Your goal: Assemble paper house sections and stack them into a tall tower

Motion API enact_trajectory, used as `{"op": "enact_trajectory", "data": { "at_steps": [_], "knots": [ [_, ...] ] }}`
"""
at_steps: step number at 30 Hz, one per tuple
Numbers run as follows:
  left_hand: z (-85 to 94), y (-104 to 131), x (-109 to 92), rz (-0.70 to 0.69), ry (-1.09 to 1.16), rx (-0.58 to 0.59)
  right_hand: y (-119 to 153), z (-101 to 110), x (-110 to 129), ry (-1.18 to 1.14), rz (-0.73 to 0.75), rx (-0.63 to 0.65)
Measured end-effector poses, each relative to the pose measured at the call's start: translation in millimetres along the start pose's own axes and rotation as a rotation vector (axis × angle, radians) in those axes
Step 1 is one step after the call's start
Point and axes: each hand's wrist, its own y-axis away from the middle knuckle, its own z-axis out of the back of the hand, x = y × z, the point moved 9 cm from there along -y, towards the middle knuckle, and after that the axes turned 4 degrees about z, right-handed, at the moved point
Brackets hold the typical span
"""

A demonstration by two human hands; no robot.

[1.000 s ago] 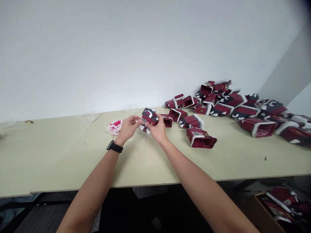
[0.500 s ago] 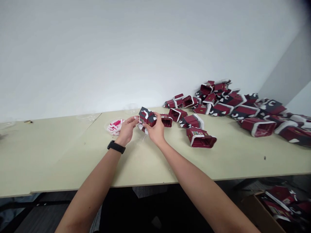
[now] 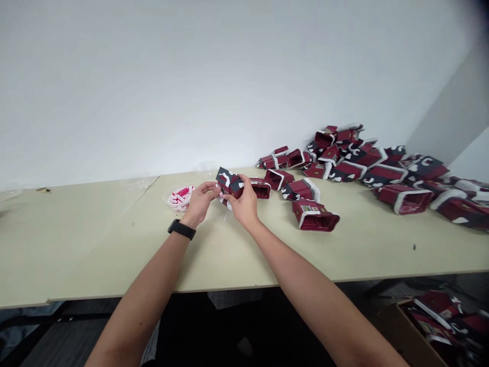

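So there's a long pale table (image 3: 114,255) against the wall, with a messy heap of little maroon houses (image 3: 385,175) toward the far right. The ones facing me are hollow, so I'd bet they're light, thin-walled and stiffish, more likely to dent or scuff than slip.

The house in hand (image 3: 232,186) is mid-table, well left of that heap, dark roof with white patches up. I'd take it by the side walls and go easy on the white trim.

Both forearms come in from the near edge and converge on it. The right hand (image 3: 246,204) has a snug grip on the house's right end, thumb on the near side, fingers over the far side. The left hand (image 3: 201,201) is at the left end, grip narrow, fingertips apparently pinching a small red-and-white piece (image 3: 221,194). Can't tell whether it's touching the wall. That bit looks fiddly and almost weightless, so fingertips only.
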Motion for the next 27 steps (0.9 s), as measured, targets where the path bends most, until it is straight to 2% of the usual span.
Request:
{"op": "enact_trajectory", "data": {
  "at_steps": [9,18,27],
  "knots": [
    [-2.1,-0.8,1.1,-0.001,0.028,0.039,-0.2,-0.2,4.4,0.046,0.037,0.026],
    [-1.9,1.3,2.6,0.034,0.044,0.004,-0.1,-4.0,9.4,0.103,0.086,0.088],
    [-0.7,1.1,13.4,0.114,0.099,-0.004,0.8,-4.8,7.7,0.086,0.081,0.097]
  ]
}}
